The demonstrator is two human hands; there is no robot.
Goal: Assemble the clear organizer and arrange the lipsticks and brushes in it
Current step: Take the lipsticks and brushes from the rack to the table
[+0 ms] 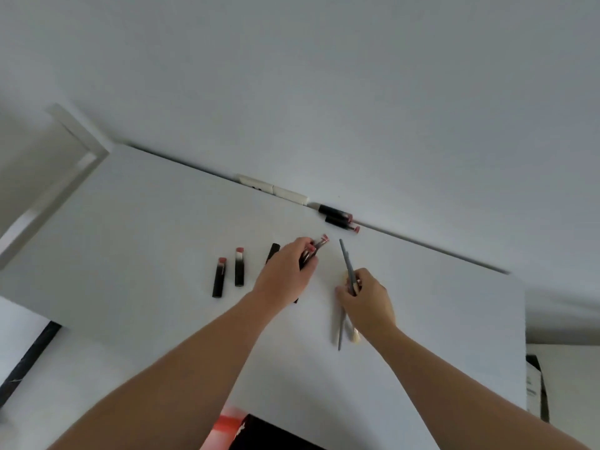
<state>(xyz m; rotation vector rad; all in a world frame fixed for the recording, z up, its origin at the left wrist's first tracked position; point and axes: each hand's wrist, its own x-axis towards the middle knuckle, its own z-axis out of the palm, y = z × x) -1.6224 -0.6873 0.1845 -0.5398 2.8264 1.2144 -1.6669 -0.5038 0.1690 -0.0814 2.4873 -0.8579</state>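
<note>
My left hand (285, 271) grips a bunch of black lipsticks (316, 250) with pink tips above the middle of the white table (146, 228). My right hand (368, 298) holds several thin grey brushes (347, 264) that stick out above and below the fist. Two black lipsticks (220, 277) (239, 267) lie left of my left hand, and a third (272, 253) is partly hidden behind it. Two more lipsticks (339, 217) lie at the table's far edge against the wall. No clear organizer is in view.
A white bar-shaped object (272, 189) lies along the far table edge by the wall. A white door frame (55, 177) stands at the left. A dark box with a red-orange patch (253, 431) sits below the near table edge.
</note>
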